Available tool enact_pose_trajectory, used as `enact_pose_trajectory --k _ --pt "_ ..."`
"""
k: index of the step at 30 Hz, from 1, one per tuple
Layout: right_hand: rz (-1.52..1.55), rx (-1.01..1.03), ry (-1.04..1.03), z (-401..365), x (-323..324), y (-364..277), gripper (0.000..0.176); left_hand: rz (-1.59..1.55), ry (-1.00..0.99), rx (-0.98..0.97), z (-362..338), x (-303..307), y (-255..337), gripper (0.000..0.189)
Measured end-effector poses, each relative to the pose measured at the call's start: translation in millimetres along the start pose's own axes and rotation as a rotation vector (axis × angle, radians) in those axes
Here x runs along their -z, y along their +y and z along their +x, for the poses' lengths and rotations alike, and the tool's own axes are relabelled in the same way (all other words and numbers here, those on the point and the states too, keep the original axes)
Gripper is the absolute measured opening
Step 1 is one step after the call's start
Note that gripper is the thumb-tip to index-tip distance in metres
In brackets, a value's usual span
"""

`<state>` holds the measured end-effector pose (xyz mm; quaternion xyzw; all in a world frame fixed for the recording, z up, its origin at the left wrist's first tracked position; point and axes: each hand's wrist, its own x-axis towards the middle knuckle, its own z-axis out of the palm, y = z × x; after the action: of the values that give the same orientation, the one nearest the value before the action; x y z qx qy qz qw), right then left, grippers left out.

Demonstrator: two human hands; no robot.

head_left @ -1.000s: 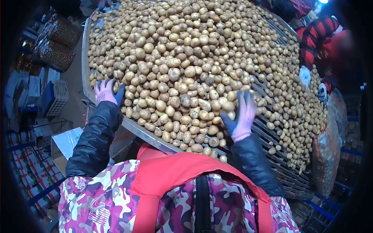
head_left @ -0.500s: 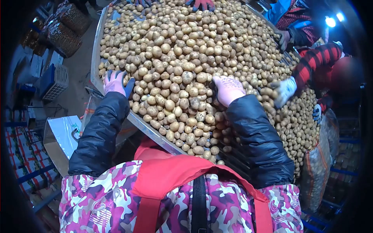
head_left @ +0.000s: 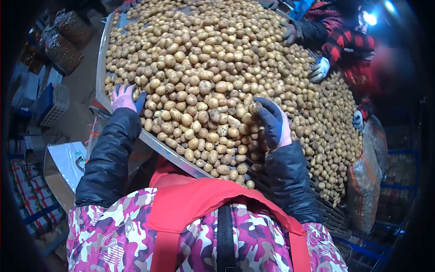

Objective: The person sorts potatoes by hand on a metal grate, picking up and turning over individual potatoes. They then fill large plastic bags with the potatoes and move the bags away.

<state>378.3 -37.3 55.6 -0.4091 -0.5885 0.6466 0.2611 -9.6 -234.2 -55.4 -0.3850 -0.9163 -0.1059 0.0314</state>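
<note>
My gloved hands on a table of loose potatoes

A broad heap of potatoes [head_left: 205,86] covered most of the metal-edged table [head_left: 174,157] in front of me. My left hand [head_left: 128,98] lay at the heap's left border, fingers a little parted and thumb held away, with potatoes showing between. My right hand [head_left: 273,121] was over the near part of the heap, its blue palm turned inward and its fingers bent. A single potato [head_left: 255,107] showed at the fingertips; I could not tell whether they pinched it or only brushed it.

The potatoes looked small, rounded and firm. I judged each one light and stiff, hard to crush but likely to bruise if dropped. Their smooth, dirt-marked skins would probably roll over one another, so the loose heap might slide. The best hold seemed to be round the widest part, thumb on one side and fingertips opposite, or a cupped palm beneath several.

To the right, another person's gloved hand [head_left: 320,70] was at the heap's far edge, and a filled sack [head_left: 364,186] stood beside the table.
</note>
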Motion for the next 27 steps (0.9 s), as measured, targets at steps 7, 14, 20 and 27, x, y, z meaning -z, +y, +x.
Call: enact_pose_trajectory --k 7,14,20,27 --pt "0.677 -0.147 0.032 -29.1 -0.9 30.5 0.038 0.011 0.001 -0.024 1.1 -2.5 -3.0 0.052" --pt "0.817 -0.161 -0.086 -32.0 -1.7 41.6 0.042 0.029 -0.026 -0.017 2.7 -2.2 -1.4 0.052" --pt "0.798 -0.074 -0.173 -36.3 -1.0 58.2 0.054 0.022 -0.002 -0.02 1.5 -3.6 -2.6 0.054" --pt "0.75 -0.206 0.022 -37.4 -10.4 47.1 0.039 0.033 -0.042 0.018 0.9 1.8 2.7 0.053"
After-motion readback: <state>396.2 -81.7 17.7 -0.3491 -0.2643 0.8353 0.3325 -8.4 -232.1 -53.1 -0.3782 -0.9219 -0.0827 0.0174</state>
